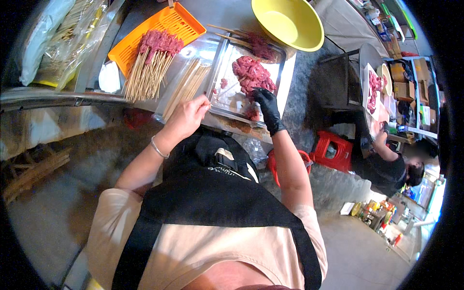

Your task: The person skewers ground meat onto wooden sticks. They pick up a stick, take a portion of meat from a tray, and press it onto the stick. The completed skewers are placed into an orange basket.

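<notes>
A heap of raw red meat pieces (252,74) lies on a shallow metal tray (226,112). My right hand (267,108), in a black glove, touches the heap's near edge with bent fingers; whether a piece is between them is hidden. Beside the tray's left edge is my bare left hand (190,114), thumb and forefinger pinched together; a thin dark tip shows above them, too small to name. Bare wooden skewers (185,85) lie in a clear plastic bag just beyond it. Many meat-loaded skewers (154,61) rest on an orange slotted basket (121,54). More meat skewers (259,45) lie across the tray's far end.
A yellow-green basin (290,23) stands at the far right of the table. Bagged skewers (63,40) are at far left. Red plastic stools (331,150) stand on the floor to the right, near a co-worker (389,166) at another table with meat.
</notes>
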Action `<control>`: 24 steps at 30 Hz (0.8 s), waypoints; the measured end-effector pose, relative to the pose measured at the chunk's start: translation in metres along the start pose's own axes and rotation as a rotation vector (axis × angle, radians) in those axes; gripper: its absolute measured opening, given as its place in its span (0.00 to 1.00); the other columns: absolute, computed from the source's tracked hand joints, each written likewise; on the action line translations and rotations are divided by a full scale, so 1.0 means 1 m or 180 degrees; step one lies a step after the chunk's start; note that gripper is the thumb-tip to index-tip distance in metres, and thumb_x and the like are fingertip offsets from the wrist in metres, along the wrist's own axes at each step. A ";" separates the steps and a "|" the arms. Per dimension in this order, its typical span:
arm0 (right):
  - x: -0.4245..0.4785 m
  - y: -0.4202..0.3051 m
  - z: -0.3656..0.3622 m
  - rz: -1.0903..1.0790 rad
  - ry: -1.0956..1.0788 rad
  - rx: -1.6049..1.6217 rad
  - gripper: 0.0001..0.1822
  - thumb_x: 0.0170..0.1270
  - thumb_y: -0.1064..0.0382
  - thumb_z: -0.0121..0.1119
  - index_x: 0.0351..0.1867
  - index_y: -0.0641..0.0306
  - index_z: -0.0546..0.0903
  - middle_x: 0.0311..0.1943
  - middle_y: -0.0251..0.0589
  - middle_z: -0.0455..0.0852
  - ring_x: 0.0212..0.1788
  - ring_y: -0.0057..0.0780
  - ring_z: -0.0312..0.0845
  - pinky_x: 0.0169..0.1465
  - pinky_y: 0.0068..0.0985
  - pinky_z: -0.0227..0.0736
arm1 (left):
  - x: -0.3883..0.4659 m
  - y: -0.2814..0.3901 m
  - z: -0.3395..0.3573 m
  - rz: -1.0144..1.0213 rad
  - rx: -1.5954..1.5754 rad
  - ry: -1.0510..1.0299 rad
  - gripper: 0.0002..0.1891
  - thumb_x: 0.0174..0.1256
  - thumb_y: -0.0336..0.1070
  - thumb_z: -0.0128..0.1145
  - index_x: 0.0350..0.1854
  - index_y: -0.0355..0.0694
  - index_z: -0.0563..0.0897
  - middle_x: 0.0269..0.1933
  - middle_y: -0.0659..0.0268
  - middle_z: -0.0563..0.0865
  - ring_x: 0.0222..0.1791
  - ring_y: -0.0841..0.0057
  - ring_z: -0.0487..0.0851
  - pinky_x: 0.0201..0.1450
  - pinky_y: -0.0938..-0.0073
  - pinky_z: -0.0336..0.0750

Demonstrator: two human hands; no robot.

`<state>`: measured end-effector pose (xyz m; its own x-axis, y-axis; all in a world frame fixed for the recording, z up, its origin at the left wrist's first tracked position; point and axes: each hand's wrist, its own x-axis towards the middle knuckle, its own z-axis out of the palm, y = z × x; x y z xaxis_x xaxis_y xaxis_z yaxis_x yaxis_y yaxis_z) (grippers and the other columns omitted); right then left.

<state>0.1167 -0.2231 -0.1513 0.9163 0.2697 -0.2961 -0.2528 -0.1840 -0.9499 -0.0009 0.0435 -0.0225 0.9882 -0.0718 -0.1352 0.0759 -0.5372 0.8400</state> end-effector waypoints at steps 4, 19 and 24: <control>-0.024 -0.007 0.004 -0.0617 -0.0433 -0.1558 0.13 0.66 0.63 0.53 0.49 0.64 0.82 0.45 0.41 0.85 0.48 0.36 0.79 0.54 0.31 0.72 | -0.008 -0.007 0.012 0.0228 0.0526 0.0118 0.06 0.67 0.34 0.53 0.37 0.37 0.78 0.31 0.50 0.83 0.33 0.51 0.82 0.35 0.57 0.75; -0.048 0.024 0.039 -0.0950 -0.0258 0.0440 0.18 0.72 0.70 0.46 0.62 0.69 0.70 0.58 0.48 0.77 0.60 0.34 0.73 0.66 0.27 0.70 | -0.026 0.003 0.016 0.0347 0.0949 0.0299 0.12 0.67 0.31 0.52 0.50 0.45 0.82 0.31 0.54 0.84 0.31 0.55 0.83 0.35 0.57 0.76; -0.056 0.001 0.035 -0.0364 -0.0401 0.0149 0.20 0.72 0.71 0.47 0.64 0.67 0.68 0.60 0.45 0.76 0.62 0.34 0.72 0.65 0.26 0.67 | -0.029 0.016 0.005 0.0229 0.0962 0.0319 0.12 0.66 0.32 0.54 0.48 0.47 0.84 0.29 0.55 0.84 0.30 0.55 0.83 0.34 0.58 0.76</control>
<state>0.0542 -0.2054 -0.1389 0.8945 0.4031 -0.1932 -0.1660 -0.1018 -0.9809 -0.0287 0.0323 -0.0077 0.9989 -0.0437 -0.0161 -0.0228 -0.7600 0.6495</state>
